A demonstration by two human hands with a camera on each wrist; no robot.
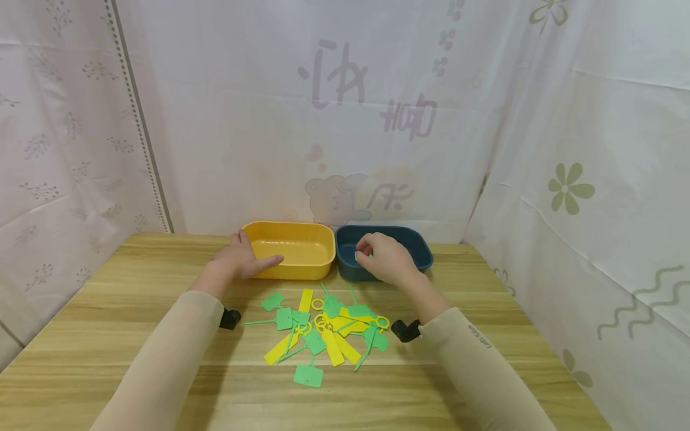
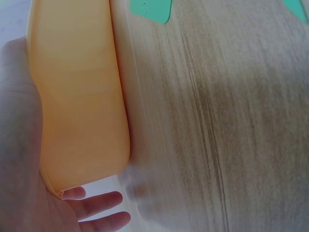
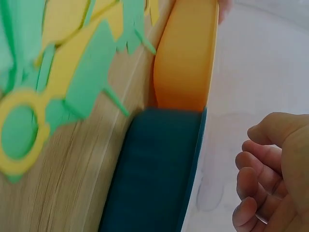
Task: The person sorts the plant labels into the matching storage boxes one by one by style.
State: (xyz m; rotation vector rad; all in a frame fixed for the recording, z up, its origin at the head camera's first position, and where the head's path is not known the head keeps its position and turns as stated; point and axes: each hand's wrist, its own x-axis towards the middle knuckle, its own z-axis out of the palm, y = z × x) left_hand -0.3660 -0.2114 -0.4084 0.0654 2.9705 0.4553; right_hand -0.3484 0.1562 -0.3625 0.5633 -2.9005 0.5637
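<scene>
My left hand (image 1: 237, 258) rests against the left end of the yellow bin (image 1: 287, 272), its thumb over the front rim and its other fingers loosely extended past the corner. Over the dark blue bin (image 1: 353, 273) is my right hand (image 1: 386, 258), with bent fingers. In the right wrist view no object shows between those fingers. A small bit of green (image 1: 357, 256) shows beside the right fingertips in the head view, against the blue bin's inside. Green tags (image 1: 308, 376) and yellow ring-ended tags (image 1: 331, 348) lie in a loose pile before the bins.
Both bins stand side by side at the back of the wooden table (image 1: 259, 395). A patterned white curtain (image 1: 242, 120) hangs behind and along the sides. Black wrist fittings (image 1: 405, 330) stick out beside the sleeves.
</scene>
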